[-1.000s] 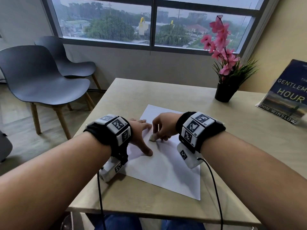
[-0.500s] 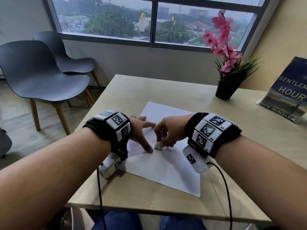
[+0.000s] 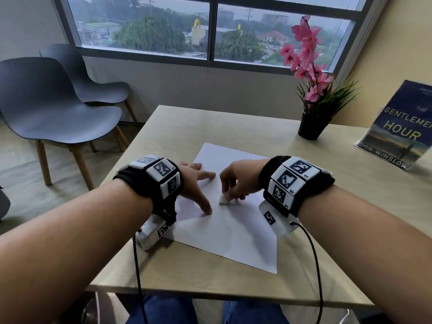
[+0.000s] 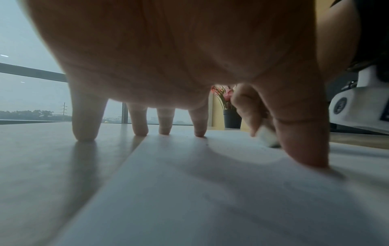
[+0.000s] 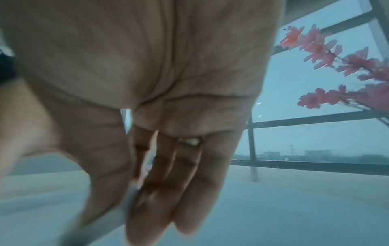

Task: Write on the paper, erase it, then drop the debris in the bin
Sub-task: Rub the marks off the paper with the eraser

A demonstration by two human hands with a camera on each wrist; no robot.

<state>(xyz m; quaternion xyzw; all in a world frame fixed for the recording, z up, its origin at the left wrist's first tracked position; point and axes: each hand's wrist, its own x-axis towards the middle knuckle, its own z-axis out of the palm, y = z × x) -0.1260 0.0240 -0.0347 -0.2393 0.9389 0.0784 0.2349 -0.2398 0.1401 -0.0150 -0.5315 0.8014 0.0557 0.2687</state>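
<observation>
Two hands meet the paper (image 3: pixel 236 232): right hand (image 3: pixel 240 181) pinching eraser (image 3: pixel 225 199).

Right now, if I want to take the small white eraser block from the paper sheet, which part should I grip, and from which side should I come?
Probably pinch the small white eraser block by its two long side faces, coming from above. It rests low on the white paper sheet, so only its top and sides are free. The right hand already pinches it this way, while the left hand presses the sheet flat.
</observation>
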